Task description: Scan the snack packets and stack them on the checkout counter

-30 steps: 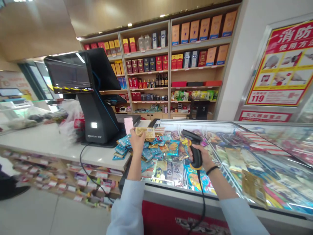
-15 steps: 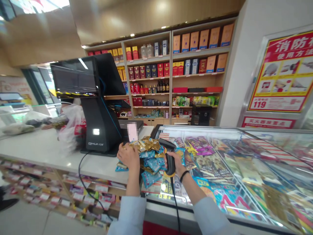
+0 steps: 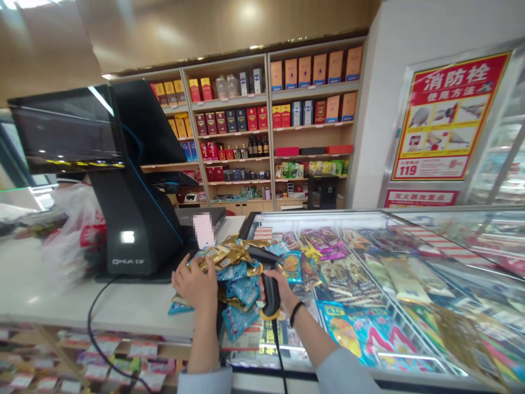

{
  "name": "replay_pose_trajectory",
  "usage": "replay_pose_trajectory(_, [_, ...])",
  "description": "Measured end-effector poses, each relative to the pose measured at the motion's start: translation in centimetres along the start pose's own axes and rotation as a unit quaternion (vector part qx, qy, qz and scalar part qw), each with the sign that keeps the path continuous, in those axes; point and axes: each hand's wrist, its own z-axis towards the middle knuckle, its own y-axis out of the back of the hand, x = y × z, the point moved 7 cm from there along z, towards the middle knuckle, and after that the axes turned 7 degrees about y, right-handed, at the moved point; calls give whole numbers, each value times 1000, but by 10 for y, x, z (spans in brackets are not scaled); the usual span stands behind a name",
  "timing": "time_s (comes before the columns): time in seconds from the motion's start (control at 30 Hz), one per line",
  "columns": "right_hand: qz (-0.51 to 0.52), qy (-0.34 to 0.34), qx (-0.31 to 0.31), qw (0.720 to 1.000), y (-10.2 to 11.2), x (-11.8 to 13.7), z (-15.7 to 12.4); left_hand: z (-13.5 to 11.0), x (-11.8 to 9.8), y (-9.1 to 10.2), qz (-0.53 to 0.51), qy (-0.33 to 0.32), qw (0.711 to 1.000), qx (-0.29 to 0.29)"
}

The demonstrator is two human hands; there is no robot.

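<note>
My right hand (image 3: 282,293) is wrapped round the handle of a black and yellow barcode scanner (image 3: 270,298), whose head points left over a heap of small snack packets. The heap has gold packets (image 3: 223,256) on top and blue packets (image 3: 245,291) below, lying where the counter meets the glass-topped freezer. At the heap's left side rests my left hand (image 3: 197,285), fingers apart and touching the gold packets. A cable (image 3: 279,350) hangs down from the scanner. Parts of the packets under my left hand are hidden.
A black checkout terminal (image 3: 139,219) stands on the white counter (image 3: 151,306) at left, beside a filled plastic bag (image 3: 74,235). The glass-topped freezer (image 3: 369,216) with packaged goods spans the right. Shelves of boxes (image 3: 233,120) line the back. A black cable (image 3: 92,317) crosses the counter edge.
The view has turned right and come closer, so the counter things sit further left. My left hand's fingers have spread more on the packets; the scanner stays in my right hand.
</note>
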Motion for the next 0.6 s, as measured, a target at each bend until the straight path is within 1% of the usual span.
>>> replay_pose_trajectory(0.13, [4, 12, 5, 1000, 0, 0, 2, 0, 1, 0, -11, 0, 1000, -5])
replay_pose_trajectory(0.3, [8, 16, 5, 1000, 2, 0, 3, 2, 2, 0, -27, 3, 1000, 6])
replay_pose_trajectory(0.47, [4, 13, -5, 1000, 4, -1, 0, 2, 0, 9, -58, -7, 998, -17])
replay_pose_trajectory(0.53, [-9, 21, -18, 1000, 8, -2, 1, 1, 1, 9, -63, -6, 998, -23])
replay_pose_trajectory(0.6, [-22, 21, -8, 1000, 10, -5, 2, 1, 3, 7, -62, -8, 998, -27])
